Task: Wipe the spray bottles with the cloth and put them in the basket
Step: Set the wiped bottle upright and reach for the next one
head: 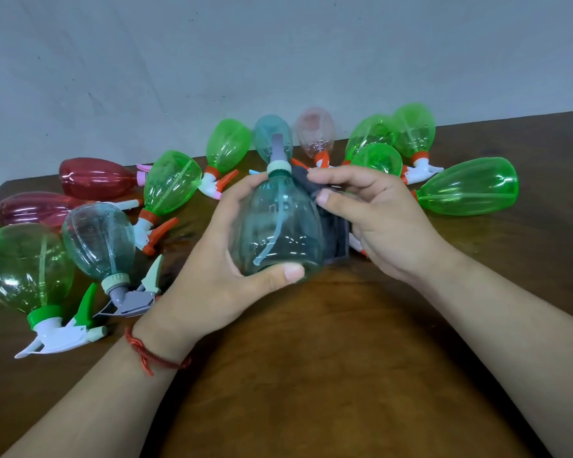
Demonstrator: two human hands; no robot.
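Through the head camera I see my left hand [212, 259] wrapped round a teal spray bottle [275, 226], thumb across its base and nozzle pointing away from me. My right hand [377, 219] pinches a dark grey cloth [336, 236] against the bottle's right side. Around the grip, lying on their sides on the wooden table [311, 358], are a second teal bottle [96, 239] to the left, red bottles [96, 178] beyond that, and a green bottle [470, 186] right of my right hand.
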